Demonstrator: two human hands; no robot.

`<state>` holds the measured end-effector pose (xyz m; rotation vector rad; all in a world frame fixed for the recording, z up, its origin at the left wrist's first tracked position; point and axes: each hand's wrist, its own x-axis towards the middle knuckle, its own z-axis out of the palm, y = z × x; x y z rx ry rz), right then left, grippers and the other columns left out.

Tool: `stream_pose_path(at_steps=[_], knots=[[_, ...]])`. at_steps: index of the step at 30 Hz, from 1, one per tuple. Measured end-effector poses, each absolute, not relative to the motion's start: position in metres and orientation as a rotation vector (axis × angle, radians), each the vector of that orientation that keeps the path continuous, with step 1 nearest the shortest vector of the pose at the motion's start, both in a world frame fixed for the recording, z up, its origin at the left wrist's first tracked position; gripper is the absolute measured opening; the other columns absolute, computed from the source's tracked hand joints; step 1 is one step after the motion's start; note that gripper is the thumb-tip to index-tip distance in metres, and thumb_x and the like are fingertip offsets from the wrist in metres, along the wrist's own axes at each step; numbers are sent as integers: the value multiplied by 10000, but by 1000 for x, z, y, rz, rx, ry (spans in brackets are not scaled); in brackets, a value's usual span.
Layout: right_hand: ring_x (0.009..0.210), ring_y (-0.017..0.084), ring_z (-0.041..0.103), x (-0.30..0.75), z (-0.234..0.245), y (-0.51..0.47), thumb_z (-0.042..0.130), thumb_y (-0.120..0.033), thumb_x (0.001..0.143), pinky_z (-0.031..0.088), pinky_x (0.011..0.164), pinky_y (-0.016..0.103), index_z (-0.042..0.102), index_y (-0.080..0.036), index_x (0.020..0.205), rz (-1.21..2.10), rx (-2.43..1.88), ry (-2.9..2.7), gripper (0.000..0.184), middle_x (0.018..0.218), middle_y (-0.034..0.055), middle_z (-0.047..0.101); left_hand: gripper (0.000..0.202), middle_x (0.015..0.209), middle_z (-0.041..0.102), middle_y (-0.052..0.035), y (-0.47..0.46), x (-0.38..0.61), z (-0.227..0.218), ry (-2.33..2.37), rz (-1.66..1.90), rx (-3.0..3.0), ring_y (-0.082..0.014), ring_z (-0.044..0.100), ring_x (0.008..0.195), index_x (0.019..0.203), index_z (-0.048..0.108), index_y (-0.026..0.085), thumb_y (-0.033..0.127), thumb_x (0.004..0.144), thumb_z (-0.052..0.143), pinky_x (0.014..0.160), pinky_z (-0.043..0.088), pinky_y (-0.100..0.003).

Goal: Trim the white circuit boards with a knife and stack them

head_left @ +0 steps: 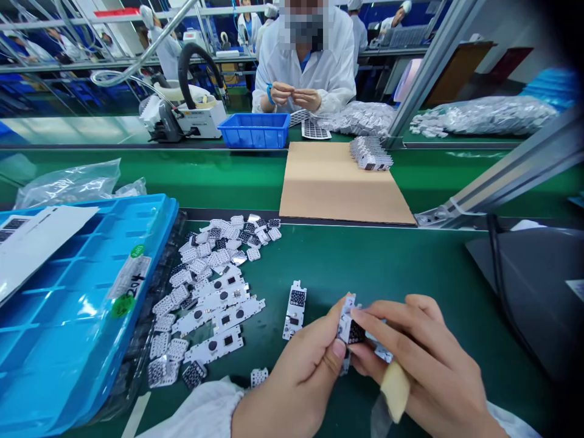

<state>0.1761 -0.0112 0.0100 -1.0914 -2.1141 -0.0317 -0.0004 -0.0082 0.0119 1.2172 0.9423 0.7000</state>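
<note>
Both hands meet over the near part of the green bench. My left hand [296, 383] pinches a small white circuit board [344, 325] that carries a black dotted piece. My right hand [424, 365] closes on the same board from the right, fingertips against its upper face. Another bit of white board shows beneath the right fingers; whether it is separate I cannot tell. A pale yellow object [395, 392] with a greyish end sticks out below the right fingers; its kind is unclear. Just left of the hands lies a white board with a black dotted piece [295, 310].
Long white boards [219, 310] and a pile of small dotted pieces [219, 243] lie to the left, beside a blue tray [59, 340]. Cardboard [342, 188] bears stacked boards [371, 153]. Across the bench, a person in white [305, 67] works behind a blue bin [255, 131].
</note>
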Motion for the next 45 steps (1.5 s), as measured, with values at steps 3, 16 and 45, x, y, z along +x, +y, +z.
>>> stream_pose_path(at_steps=[3,16,45], knots=[[710,147,582,177,10,-12,597,-78,796,369,707,368,540,-169,1134,-12,-1085,-2110,355,938,83,615,420,1387,467,-3,-4,0,15,841,704,1211,-207,427,1268,1340,447,288,341,925,412,1000,371,-261],[630,108,517,178,11,-7,583,-105,824,353,685,364,537,-197,1117,55,-1089,-2123,310,944,74,598,345,1065,618,-80,5,3,12,732,729,1155,-201,541,953,1185,615,228,326,921,416,878,408,-308],[474,80,374,181,14,0,426,-362,926,288,396,228,405,-202,666,660,-1418,-1517,306,600,-21,436,200,811,651,-47,5,7,14,637,796,567,-116,660,648,872,508,128,264,944,380,572,521,-201]])
